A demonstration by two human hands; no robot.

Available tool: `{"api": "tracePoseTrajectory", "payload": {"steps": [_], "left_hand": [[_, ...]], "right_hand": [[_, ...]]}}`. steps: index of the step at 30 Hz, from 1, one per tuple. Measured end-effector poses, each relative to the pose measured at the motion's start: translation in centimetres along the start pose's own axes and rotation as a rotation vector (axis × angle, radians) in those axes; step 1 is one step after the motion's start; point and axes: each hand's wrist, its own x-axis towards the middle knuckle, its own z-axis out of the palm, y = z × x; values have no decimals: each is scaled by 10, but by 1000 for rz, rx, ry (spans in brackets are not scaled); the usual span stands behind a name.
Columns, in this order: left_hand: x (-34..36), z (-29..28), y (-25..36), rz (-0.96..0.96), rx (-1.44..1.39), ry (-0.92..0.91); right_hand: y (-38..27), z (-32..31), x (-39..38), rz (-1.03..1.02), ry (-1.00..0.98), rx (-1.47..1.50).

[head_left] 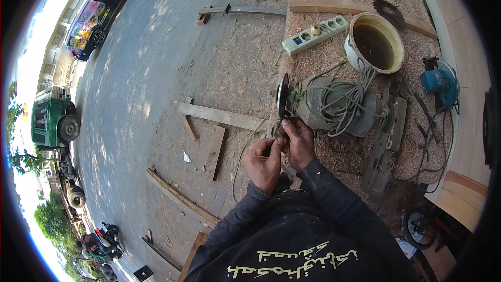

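Note:
A grey electric motor [342, 104] lies on the sawdust in front of me, with grey cable looped over it and a green rope tied around its body. At its left end stands a round metal disc [283, 95]. Just below that disc, my left hand [263, 163] and my right hand [299, 145] meet, fingertips pinched together. Between them is a thin dark piece, perhaps a wire end, too small to make out surely. A thin pale cable [239, 169] runs down past my left hand.
A white power strip [315, 35] with a plug in it lies beyond the motor, next to a bucket [350, 47] of brownish liquid. Rightward are a circular saw blade [389, 13], a blue power saw [440, 82] and hand tools. Wood pieces [216, 152] lie leftward, beside a road with vehicles.

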Motion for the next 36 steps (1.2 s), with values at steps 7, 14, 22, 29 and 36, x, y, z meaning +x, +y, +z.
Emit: {"api": "tracePoseTrajectory", "payload": {"steps": [7, 14, 22, 29, 36], "left_hand": [[-4, -1, 8, -67, -36, 33], [-8, -4, 11, -78, -49, 24], [-13, -5, 7, -92, -90, 35], [-23, -21, -3, 5, -61, 6], [-19, -56, 4, -157, -427, 42]], "right_hand": [[2, 2, -2, -14, 13, 5], [4, 0, -6, -21, -10, -22], [3, -1, -11, -13, -28, -39], [0, 4, -28, 18, -38, -45], [-8, 2, -68, 50, -220, -198]]}}
